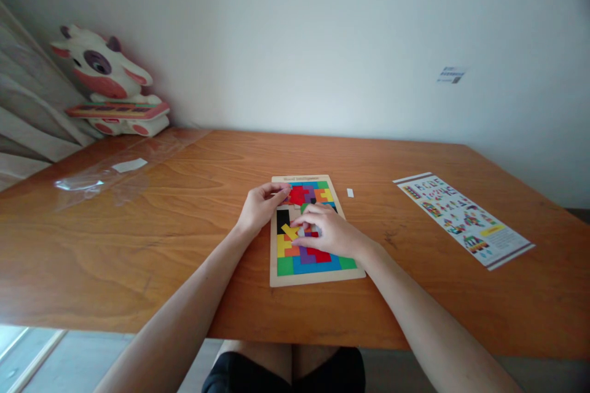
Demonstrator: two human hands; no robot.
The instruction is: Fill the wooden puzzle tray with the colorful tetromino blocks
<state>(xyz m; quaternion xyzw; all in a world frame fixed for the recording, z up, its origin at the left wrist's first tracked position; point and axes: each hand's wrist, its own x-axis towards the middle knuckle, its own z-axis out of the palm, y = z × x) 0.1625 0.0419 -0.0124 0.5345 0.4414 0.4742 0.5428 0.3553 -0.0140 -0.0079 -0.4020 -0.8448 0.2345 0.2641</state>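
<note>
Head view: a puzzle board [318,277] lies mid-frame on the surface [175,239], its long side running away from the person. What strikes me is the slant of the yellow piece [289,231]: its long axis dips from upper left to lower right, askew to the board, beside a black piece [283,220]. The right hand [329,230] is nearer, just rightward, pinching it between thumb and fingertips. Above and leftward, the left hand [260,206] curls its fingertips at the board's upper-left part; whether they grip anything, I can't tell.
</note>
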